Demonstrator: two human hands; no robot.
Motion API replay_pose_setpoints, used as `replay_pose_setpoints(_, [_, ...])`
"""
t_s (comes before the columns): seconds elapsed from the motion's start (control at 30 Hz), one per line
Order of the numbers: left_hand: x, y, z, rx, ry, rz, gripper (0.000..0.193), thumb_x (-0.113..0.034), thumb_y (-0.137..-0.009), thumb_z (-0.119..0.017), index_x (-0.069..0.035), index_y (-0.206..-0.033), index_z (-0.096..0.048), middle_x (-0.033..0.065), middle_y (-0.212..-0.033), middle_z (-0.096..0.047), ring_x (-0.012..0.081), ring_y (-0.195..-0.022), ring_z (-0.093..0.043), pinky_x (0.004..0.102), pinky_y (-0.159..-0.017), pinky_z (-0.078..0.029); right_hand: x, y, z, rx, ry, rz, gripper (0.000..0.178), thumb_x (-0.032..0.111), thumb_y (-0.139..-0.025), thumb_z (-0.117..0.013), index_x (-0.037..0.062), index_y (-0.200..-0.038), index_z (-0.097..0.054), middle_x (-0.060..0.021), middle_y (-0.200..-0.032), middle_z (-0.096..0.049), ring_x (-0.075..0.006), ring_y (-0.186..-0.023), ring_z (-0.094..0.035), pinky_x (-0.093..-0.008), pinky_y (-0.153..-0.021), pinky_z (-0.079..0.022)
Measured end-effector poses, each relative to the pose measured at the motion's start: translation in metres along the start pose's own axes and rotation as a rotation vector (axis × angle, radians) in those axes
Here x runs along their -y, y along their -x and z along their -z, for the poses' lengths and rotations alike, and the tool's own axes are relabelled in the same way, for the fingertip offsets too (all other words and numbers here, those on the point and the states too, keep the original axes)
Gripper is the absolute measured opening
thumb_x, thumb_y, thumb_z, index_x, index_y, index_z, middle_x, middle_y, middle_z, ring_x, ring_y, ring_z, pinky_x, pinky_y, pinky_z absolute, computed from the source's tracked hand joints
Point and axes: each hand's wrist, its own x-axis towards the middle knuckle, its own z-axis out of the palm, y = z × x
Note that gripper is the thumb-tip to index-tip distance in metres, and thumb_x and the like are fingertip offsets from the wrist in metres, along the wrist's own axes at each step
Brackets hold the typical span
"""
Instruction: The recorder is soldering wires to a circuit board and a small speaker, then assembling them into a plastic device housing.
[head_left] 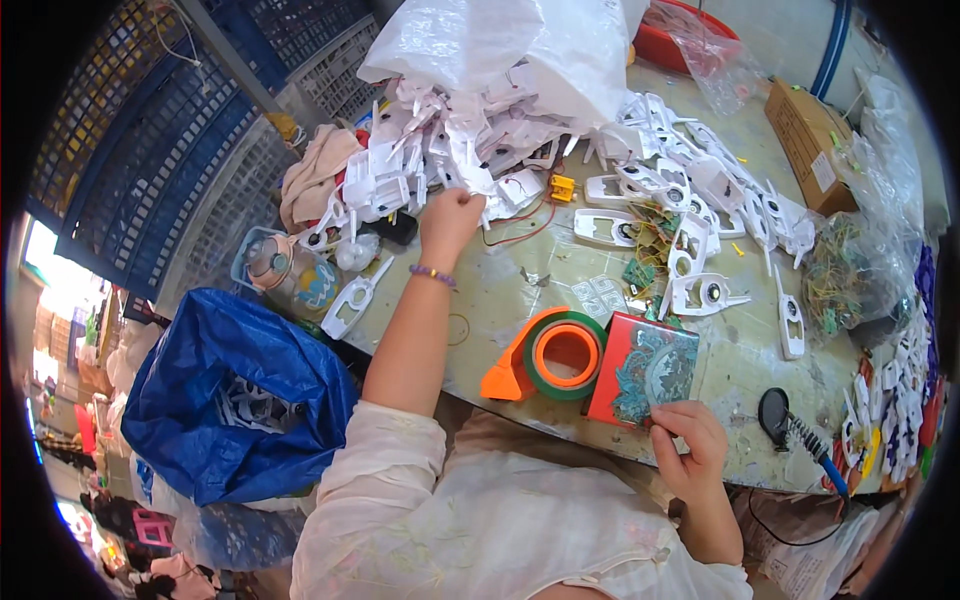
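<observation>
The person's pale shirt (530, 510) is right up front, and past it 2 forearms (408, 345) reach over the worktop (480, 290). From where I stand, the left grip (450, 225) is at the near edge of a heap of white plastic parts (465, 150) below a white sack (480, 40). Its fingertips bend in against the heap, but I can't tell whether they are clenched on a piece. The right grip (690, 440) is at the near right corner of a red box (615, 362), thumb and forefinger close together; I can't make out whether anything is caught between them.

I'd expect the parts to be light and stiff, smooth enough to slide over each other, with slim prongs that might snap. I'd pinch a piece by the side edges of its broad body, clear of the prongs and of thin red wires (551, 212) lying nearby.

The heap points every way, and the piece at the left fingertips is too covered to read. A loose white part (350, 305) left of that forearm slants from near left to far right, narrow end away from the person. The red box's long axis runs away too, leaning slightly right.
</observation>
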Motion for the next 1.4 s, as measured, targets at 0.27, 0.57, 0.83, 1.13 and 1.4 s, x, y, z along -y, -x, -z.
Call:
replay_pose_setpoints(0.27, [-0.018,0.096,0.053,0.309,0.809,0.308,0.025,-0.022,-0.088,-0.062,0.001,-0.094,-0.064,0.0059,-0.075,-0.066,0.0124,-0.064,-0.063,0.0253,-0.057,-0.049,-0.001,-0.022,-0.002,0.008,0.014,-0.017,0.018,-0.002,-0.074,-0.069,0.0015,-0.092,-0.066,-0.0130,-0.086,-0.067,-0.0280,-0.075,-0.065,-0.0341,-0.065,-0.051])
replay_pose_setpoints(0.57, [-0.056,0.145,0.072,0.166,0.123,-0.767,0.017,-0.006,-0.081,-0.063,-0.008,-0.097,-0.069,0.0094,-0.096,-0.069,0.0282,-0.083,-0.067,0.0346,-0.068,-0.053,-0.004,-0.051,-0.015,-0.038,-0.340,-0.203,0.066,0.006,-0.074,-0.077,0.0075,-0.133,-0.047,-0.0162,-0.136,-0.045,-0.0228,-0.111,-0.055,-0.0322,-0.077,-0.052])
replay_pose_setpoints(0.83, [-0.064,0.119,0.036,0.145,0.004,-0.961,0.025,-0.004,-0.076,-0.059,-0.008,-0.099,-0.069,0.0094,-0.107,-0.067,0.0275,-0.099,-0.065,0.0373,-0.081,-0.054,0.002,-0.045,-0.039,0.175,0.236,0.516,0.036,0.008,-0.071,-0.063,-0.0018,-0.106,-0.062,-0.0120,-0.106,-0.061,-0.0235,-0.086,-0.063,-0.0328,-0.070,-0.055])
replay_pose_setpoints(1.13, [-0.062,0.122,0.024,0.353,0.019,-0.824,0.025,-0.003,-0.079,-0.061,-0.004,-0.103,-0.067,0.0126,-0.109,-0.066,0.0317,-0.104,-0.062,0.0389,-0.088,-0.050,-0.014,-0.056,0.003,0.161,0.275,0.145,0.026,0.015,-0.076,-0.072,0.0044,-0.097,-0.063,-0.0087,-0.099,-0.064,-0.0275,-0.090,-0.062,-0.0385,-0.078,-0.050])
replay_pose_setpoints(1.4, [-0.099,0.092,0.021,0.518,0.082,-0.869,0.036,-0.015,-0.083,-0.066,-0.004,-0.117,-0.061,0.0152,-0.120,-0.060,0.0338,-0.118,-0.052,0.0420,-0.098,-0.043,-0.153,-0.117,0.012,-0.047,0.476,-0.491,0.021,0.005,-0.082,-0.059,0.0096,-0.102,-0.067,-0.0132,-0.108,-0.063,-0.0327,-0.097,-0.061,-0.0420,-0.083,-0.049])
